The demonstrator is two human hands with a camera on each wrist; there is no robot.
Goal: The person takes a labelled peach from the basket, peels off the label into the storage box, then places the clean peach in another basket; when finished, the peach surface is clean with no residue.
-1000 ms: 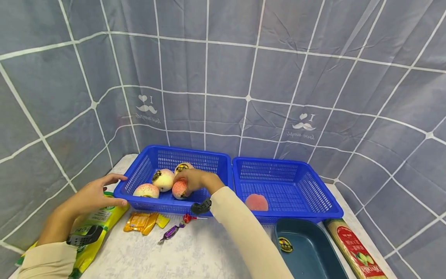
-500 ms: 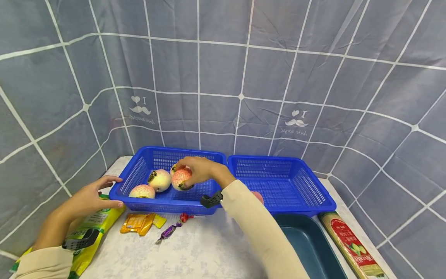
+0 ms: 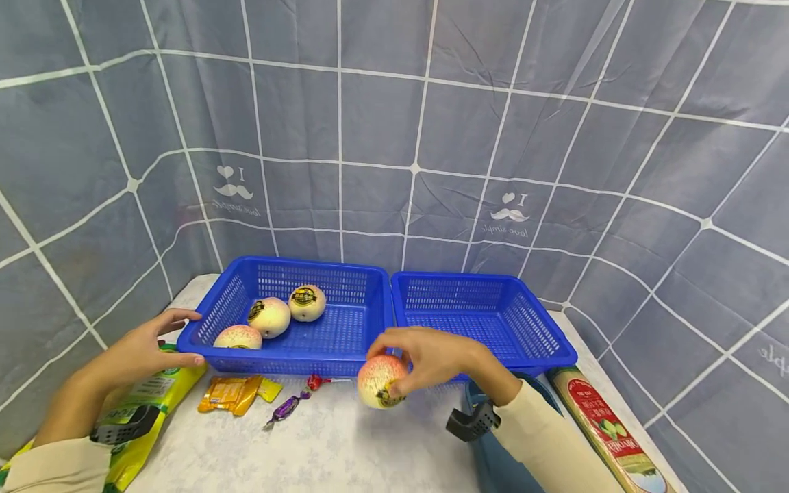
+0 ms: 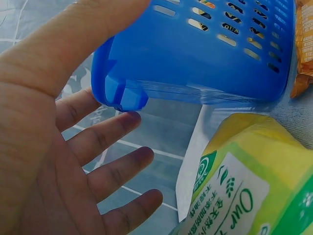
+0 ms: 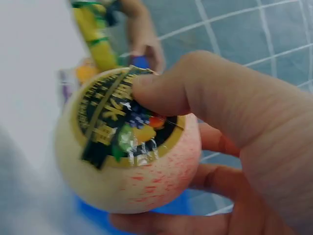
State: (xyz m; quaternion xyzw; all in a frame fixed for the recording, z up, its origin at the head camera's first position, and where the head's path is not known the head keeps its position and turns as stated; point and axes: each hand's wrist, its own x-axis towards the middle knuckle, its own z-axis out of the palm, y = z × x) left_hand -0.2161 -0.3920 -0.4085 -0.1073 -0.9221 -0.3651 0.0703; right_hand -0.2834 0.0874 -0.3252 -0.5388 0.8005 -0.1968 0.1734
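My right hand (image 3: 431, 352) holds a pale peach with pink speckles (image 3: 377, 380) above the table, in front of the two baskets. Its round black-and-gold sticker faces the camera in the right wrist view, and the thumb (image 5: 161, 93) presses on it. Several fingers support the far side of the fruit. At the left end of the left blue basket (image 3: 290, 363), my left hand (image 3: 138, 352) has thumb and index finger at the rim corner; the other fingers spread out straight in the left wrist view. Inside that basket lie three peaches (image 3: 269, 317).
A right blue basket (image 3: 542, 356) adjoins the left one. My right arm partly covers a dark teal tub (image 3: 502, 459). Beside it lies a package with a red label (image 3: 607, 424). At left are a yellow-green bag (image 3: 144, 411), orange packets (image 3: 228, 394), a purple-wrapped candy (image 3: 285, 409) and a lollipop (image 3: 316, 382).
My right hand has lifted the peach out of the left basket and carried it right and toward me. My left hand stays at the basket corner. The view has shifted slightly right.
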